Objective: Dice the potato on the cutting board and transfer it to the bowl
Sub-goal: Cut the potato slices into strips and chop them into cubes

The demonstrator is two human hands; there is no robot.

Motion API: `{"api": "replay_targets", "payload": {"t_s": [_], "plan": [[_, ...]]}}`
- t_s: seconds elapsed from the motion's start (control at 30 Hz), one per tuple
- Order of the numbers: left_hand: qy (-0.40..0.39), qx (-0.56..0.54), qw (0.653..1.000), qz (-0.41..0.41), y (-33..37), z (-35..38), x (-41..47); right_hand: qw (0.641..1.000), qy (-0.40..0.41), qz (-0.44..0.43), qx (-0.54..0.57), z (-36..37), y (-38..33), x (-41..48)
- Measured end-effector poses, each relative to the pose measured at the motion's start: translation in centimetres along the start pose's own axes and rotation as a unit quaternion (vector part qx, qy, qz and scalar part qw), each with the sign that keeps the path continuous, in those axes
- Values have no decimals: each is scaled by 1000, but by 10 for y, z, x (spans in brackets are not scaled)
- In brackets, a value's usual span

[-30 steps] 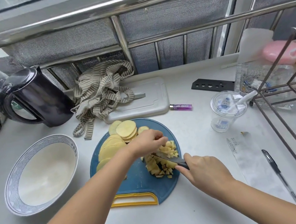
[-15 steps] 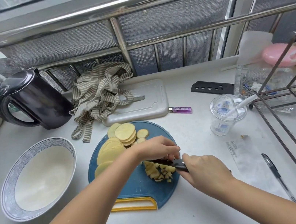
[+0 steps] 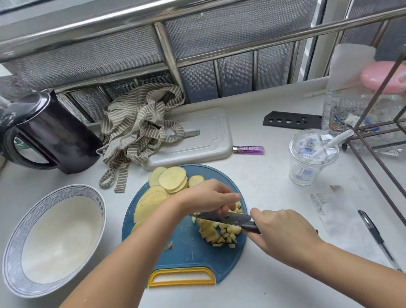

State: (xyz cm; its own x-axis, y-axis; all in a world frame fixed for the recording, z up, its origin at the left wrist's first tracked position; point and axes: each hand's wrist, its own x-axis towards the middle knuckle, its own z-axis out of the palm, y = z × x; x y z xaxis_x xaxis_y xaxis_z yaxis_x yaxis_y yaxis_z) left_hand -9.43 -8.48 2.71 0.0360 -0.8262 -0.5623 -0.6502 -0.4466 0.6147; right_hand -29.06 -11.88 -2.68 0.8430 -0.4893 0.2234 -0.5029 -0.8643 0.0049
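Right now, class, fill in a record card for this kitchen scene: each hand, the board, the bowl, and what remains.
Left hand: fingers curled down at the potato by the blade; grip hidden
Right hand: grips the knife handle, blade over the dice
Cutting board: diced potato at its right, uncut potato slices stacked at the far side
Bowl: left of the board, no potato in it
Remaining: dice the slices, transfer everything

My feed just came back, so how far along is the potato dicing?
Done: potato sliced, and a pile of dice sits on the cutting board. In hand: right hand holds the knife over that pile, left hand fingers curled down at the blade. Left: the stacked slices are uncut, and the bowl holds no potato.
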Motion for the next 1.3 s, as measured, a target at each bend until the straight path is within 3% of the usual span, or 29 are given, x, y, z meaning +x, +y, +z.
{"api": "replay_targets", "payload": {"t_s": [0.13, 0.33, 0.43, 0.73, 0.93, 1.07, 1.17, 1.3], "plan": [[6, 24, 1000, -4, -4, 3, 0, 1000, -3, -2, 3, -2, -1, -1], [154, -4, 988, 28, -16, -8, -7, 1000, 12, 11, 26, -8, 2, -4], [187, -37, 981, 38, -25, -18, -16, 999, 12, 18, 29, -10, 6, -5], [74, -120, 988, 66, -36, -10, -16, 999, -10, 29, 30, -14, 12, -8], [39, -114, 992, 28, -31, -10, 2, 999, -28, 29, 33, -12, 15, -12], [27, -178, 984, -2, -35, -12, 13, 998, -33, 31, 34, -15, 17, -17], [61, -197, 979, 7, -36, -11, 16, 998, -33, 27, 41, -18, 18, -23], [197, -186, 962, 32, -37, -12, 7, 998, -43, 18, 44, -21, 18, -33]]}}
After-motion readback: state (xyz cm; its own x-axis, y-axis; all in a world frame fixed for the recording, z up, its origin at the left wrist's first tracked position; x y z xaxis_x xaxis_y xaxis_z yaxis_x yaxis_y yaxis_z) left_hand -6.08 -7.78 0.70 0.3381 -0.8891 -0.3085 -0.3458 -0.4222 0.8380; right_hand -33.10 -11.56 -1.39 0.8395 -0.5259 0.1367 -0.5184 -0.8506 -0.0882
